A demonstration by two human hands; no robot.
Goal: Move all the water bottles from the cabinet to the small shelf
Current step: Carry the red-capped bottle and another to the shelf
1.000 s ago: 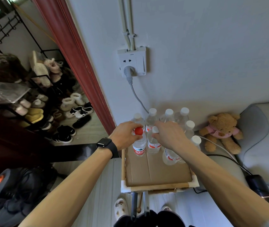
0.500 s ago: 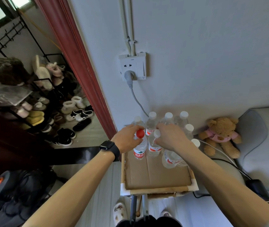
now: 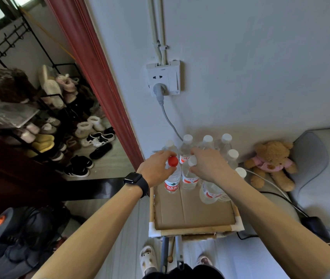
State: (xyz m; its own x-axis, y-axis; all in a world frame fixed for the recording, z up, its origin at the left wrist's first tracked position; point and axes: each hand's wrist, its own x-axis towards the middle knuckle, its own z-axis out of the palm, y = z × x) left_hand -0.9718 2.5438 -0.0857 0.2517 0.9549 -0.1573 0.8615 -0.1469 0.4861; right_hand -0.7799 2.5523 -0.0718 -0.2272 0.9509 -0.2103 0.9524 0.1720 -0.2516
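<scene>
Gripping red-capped bottle (image 3: pixel 172 179) at neck with left hand (image 3: pixel 156 168) | gripping white-capped bottle (image 3: pixel 189 176) with right hand (image 3: pixel 210 168) | both upright, far-left corner of shelf (image 3: pixel 196 232) | more bottles (image 3: pixel 207 141) crowding far and right edges | bare cardboard (image 3: pixel 190 212) toward near edge

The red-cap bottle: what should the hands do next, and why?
Probably let go. The left hand grips the red-cap bottle and the right hand grips a white-cap bottle, and both bottles look upright on the small shelf, so opening the fingers seems next.
</scene>
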